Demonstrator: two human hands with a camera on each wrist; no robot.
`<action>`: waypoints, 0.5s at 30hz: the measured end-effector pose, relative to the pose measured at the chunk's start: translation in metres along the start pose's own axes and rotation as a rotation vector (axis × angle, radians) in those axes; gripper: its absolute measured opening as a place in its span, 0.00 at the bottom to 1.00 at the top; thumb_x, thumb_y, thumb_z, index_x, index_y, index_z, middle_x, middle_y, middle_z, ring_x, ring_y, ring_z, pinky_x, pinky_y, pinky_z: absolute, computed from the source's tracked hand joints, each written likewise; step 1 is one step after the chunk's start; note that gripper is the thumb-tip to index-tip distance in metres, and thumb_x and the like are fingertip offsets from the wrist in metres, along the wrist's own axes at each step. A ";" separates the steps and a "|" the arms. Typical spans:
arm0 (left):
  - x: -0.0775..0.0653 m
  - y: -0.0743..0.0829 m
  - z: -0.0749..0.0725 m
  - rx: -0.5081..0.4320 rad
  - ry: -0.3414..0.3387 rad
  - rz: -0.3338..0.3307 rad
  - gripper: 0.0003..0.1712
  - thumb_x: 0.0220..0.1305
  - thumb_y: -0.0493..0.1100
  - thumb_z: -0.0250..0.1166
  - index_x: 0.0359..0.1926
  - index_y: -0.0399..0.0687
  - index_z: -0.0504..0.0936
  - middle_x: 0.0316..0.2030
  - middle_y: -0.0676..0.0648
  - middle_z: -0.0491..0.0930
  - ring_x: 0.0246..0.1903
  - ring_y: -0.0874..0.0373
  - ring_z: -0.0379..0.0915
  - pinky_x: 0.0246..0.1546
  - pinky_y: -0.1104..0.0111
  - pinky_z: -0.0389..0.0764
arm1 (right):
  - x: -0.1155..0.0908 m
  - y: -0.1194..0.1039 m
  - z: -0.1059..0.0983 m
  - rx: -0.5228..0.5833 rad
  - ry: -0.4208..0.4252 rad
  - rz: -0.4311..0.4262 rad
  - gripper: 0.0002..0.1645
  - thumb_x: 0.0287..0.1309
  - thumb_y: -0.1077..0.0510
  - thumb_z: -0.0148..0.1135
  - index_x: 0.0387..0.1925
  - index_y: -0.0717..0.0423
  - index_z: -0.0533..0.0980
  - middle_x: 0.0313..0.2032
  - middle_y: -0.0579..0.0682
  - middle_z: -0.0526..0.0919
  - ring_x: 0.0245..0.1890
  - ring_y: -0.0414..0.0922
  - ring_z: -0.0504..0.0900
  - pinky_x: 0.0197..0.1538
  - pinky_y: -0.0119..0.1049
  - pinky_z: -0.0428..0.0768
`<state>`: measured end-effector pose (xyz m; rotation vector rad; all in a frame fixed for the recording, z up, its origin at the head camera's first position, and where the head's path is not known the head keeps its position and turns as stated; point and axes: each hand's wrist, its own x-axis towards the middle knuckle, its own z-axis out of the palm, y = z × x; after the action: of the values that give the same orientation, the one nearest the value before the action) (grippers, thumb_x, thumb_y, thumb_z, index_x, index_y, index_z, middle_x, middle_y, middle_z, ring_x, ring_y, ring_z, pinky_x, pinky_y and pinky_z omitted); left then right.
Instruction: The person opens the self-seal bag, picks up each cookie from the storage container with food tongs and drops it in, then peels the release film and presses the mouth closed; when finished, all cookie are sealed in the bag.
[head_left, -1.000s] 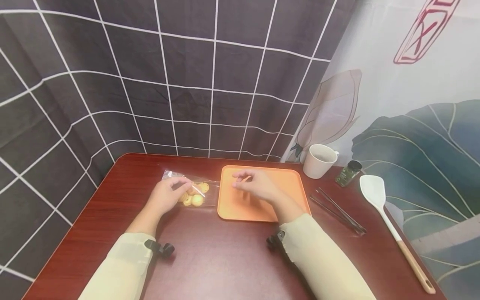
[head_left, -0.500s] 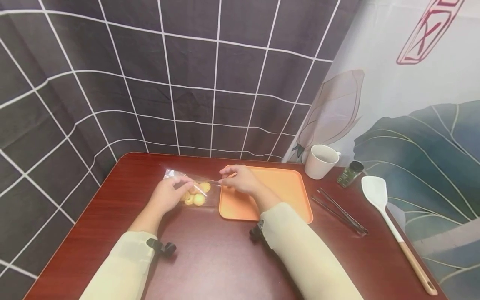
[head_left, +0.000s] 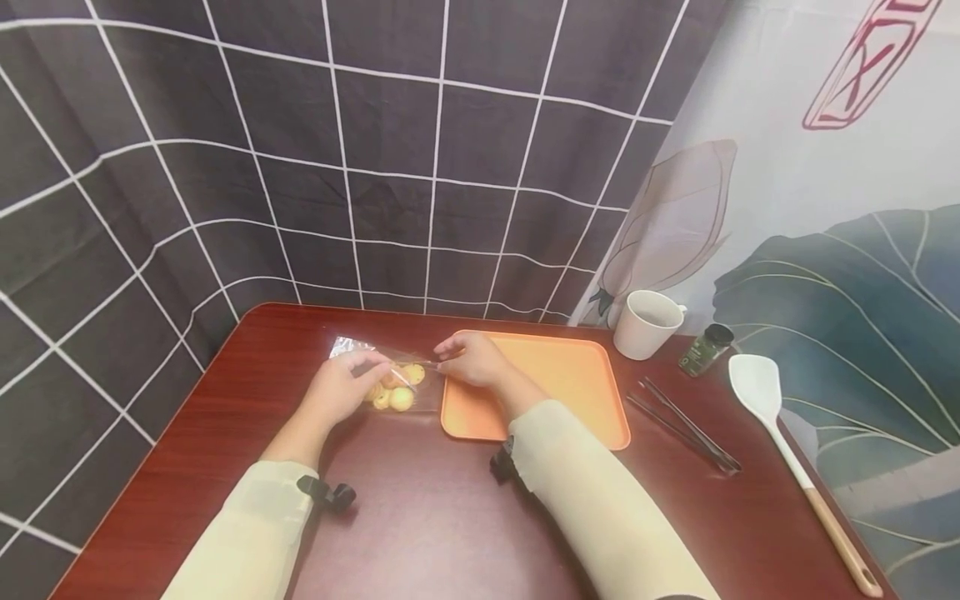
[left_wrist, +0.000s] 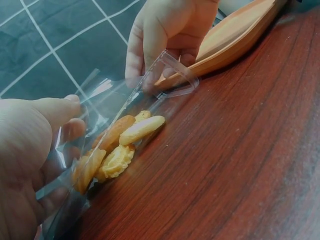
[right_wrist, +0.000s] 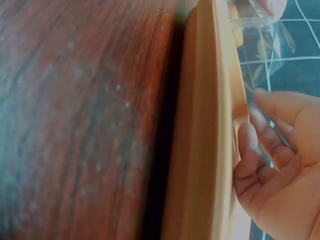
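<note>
Centre-left of the head view, left hand (head_left: 339, 390) and right hand (head_left: 472, 362) pinch the bag (left_wrist: 106, 93) between nearly closed fingers (left_wrist: 154, 42), apparently to tension it around cookies (left_wrist: 116, 162).

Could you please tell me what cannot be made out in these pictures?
Jar: label too small to read, head view.
Number of cookies: they overlap, left wrist view.
Tray: far left corner hidden behind right hand, head view.
Table: near edge cut off by bottom edge, head view.

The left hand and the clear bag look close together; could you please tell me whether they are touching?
Touching: the left wrist view shows the left hand holding the clear bag, its plastic between thumb and fingers.
</note>
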<state>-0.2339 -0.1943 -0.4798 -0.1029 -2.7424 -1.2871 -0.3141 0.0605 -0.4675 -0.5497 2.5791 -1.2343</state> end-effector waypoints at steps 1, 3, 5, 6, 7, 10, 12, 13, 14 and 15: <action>0.000 0.000 0.000 0.000 0.000 0.001 0.14 0.75 0.53 0.68 0.52 0.53 0.90 0.53 0.44 0.91 0.62 0.43 0.82 0.69 0.41 0.76 | 0.000 0.000 0.000 -0.018 0.001 0.000 0.15 0.61 0.62 0.74 0.51 0.56 0.88 0.48 0.52 0.93 0.44 0.41 0.88 0.48 0.31 0.84; 0.000 0.000 0.000 0.000 0.002 0.006 0.14 0.74 0.53 0.68 0.52 0.53 0.90 0.53 0.44 0.91 0.62 0.43 0.82 0.69 0.41 0.76 | 0.001 0.000 0.001 -0.035 0.000 0.003 0.14 0.63 0.62 0.73 0.51 0.56 0.88 0.46 0.51 0.93 0.45 0.43 0.89 0.52 0.34 0.84; 0.000 0.000 0.000 0.002 0.004 0.013 0.14 0.74 0.53 0.68 0.52 0.53 0.91 0.52 0.44 0.91 0.62 0.42 0.82 0.68 0.41 0.76 | 0.002 0.000 0.001 -0.043 0.005 0.003 0.13 0.65 0.61 0.71 0.51 0.55 0.88 0.44 0.51 0.93 0.45 0.44 0.88 0.54 0.36 0.84; 0.000 0.000 0.000 0.000 0.005 0.010 0.14 0.74 0.53 0.69 0.51 0.53 0.91 0.52 0.44 0.91 0.61 0.43 0.82 0.68 0.41 0.76 | 0.002 0.000 0.001 -0.044 0.009 0.006 0.13 0.65 0.61 0.71 0.51 0.55 0.88 0.44 0.51 0.93 0.45 0.44 0.88 0.54 0.37 0.84; 0.000 0.000 0.000 0.004 0.005 0.014 0.14 0.74 0.53 0.68 0.51 0.53 0.91 0.52 0.44 0.91 0.61 0.43 0.82 0.68 0.41 0.76 | 0.003 0.000 0.001 -0.043 0.015 0.009 0.13 0.66 0.61 0.70 0.51 0.55 0.88 0.43 0.51 0.93 0.44 0.44 0.88 0.54 0.37 0.84; 0.000 0.000 -0.001 0.009 0.007 0.015 0.13 0.74 0.53 0.68 0.51 0.54 0.91 0.52 0.45 0.91 0.62 0.43 0.82 0.68 0.41 0.76 | 0.003 -0.002 0.001 -0.023 0.033 0.019 0.13 0.67 0.60 0.70 0.51 0.55 0.88 0.42 0.51 0.93 0.41 0.41 0.87 0.50 0.35 0.83; 0.000 -0.001 -0.002 0.002 0.007 0.012 0.13 0.74 0.53 0.69 0.50 0.54 0.91 0.53 0.45 0.91 0.62 0.43 0.82 0.69 0.41 0.76 | 0.003 -0.005 0.001 0.010 0.042 0.033 0.13 0.67 0.61 0.70 0.51 0.56 0.88 0.42 0.52 0.93 0.39 0.40 0.86 0.45 0.33 0.83; 0.000 -0.001 -0.002 -0.001 0.008 0.012 0.13 0.74 0.54 0.69 0.50 0.54 0.91 0.53 0.45 0.91 0.63 0.44 0.82 0.69 0.41 0.75 | 0.003 -0.006 0.001 0.030 0.045 0.039 0.13 0.67 0.61 0.70 0.52 0.56 0.88 0.42 0.52 0.93 0.36 0.40 0.85 0.42 0.32 0.82; 0.000 -0.001 -0.002 -0.007 0.010 0.007 0.13 0.73 0.54 0.69 0.50 0.55 0.91 0.53 0.46 0.91 0.63 0.44 0.82 0.69 0.42 0.75 | 0.003 -0.008 0.001 0.054 0.047 0.045 0.14 0.67 0.61 0.69 0.52 0.57 0.88 0.41 0.52 0.93 0.35 0.39 0.84 0.40 0.31 0.82; 0.000 0.000 -0.002 -0.012 0.009 0.008 0.13 0.73 0.54 0.69 0.50 0.55 0.91 0.54 0.46 0.90 0.63 0.44 0.81 0.69 0.42 0.75 | 0.003 -0.010 0.001 0.076 0.048 0.049 0.14 0.67 0.62 0.69 0.52 0.58 0.88 0.41 0.52 0.93 0.33 0.39 0.83 0.37 0.30 0.81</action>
<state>-0.2337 -0.1961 -0.4790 -0.1080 -2.7242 -1.2986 -0.3142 0.0535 -0.4604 -0.4448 2.5567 -1.3384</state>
